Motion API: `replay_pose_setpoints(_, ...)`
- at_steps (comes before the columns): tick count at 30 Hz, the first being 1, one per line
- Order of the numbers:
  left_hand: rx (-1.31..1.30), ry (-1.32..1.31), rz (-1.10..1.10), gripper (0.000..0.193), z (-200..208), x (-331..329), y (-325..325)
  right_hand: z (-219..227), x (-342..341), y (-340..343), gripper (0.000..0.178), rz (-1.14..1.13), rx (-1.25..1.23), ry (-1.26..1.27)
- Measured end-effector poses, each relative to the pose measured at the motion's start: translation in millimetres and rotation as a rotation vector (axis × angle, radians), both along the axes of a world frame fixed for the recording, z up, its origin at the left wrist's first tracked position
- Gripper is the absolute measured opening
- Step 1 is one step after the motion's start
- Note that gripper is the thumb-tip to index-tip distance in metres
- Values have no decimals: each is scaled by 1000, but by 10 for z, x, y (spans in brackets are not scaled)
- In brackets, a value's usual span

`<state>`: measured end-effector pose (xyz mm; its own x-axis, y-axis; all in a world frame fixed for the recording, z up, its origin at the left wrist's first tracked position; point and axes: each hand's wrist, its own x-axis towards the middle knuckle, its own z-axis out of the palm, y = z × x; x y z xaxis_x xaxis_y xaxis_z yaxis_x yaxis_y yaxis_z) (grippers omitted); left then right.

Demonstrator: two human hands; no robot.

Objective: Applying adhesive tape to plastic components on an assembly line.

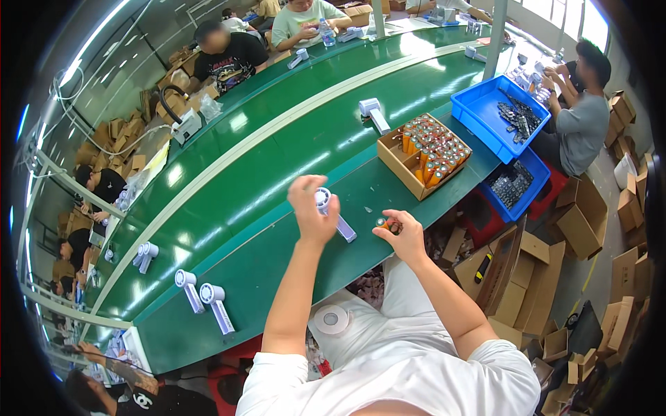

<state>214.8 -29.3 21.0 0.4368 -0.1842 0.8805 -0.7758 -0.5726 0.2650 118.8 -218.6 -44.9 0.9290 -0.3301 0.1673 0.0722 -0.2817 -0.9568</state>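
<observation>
My left hand (313, 216) is over a pale lavender handheld fan (345, 230), its fingers and thumb spread apart around the round head. That fan's handle points toward me on the green bench; the hand hides part of it. Between the fingertips of my right hand (404, 234) is an orange cylindrical battery (381, 222), seen end-on and partly covered by the fingers. A cardboard box (402, 173) beyond my right hand holds many orange batteries with thin wires, standing on end.
Two more fans (216, 305) lie at the bench's left. Another fan (374, 114) rests on the green conveyor (277, 132). Blue bins (479, 114) with dark small parts stand at the right. Open cartons (531, 284) crowd the floor. A tape roll (331, 319) sits on my lap. Co-workers line the conveyor.
</observation>
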Motion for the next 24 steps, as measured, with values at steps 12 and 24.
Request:
replay_pose_setpoints(12, 676, 765, -403, 26, -906, -2059, 533, 39, -185, -182, 79, 195, 259, -2)
replay_pose_setpoints(24, 530, 1264, 463, 50, -1474, -2563, 787, 273, -415, 56, 30, 416, 644, -9)
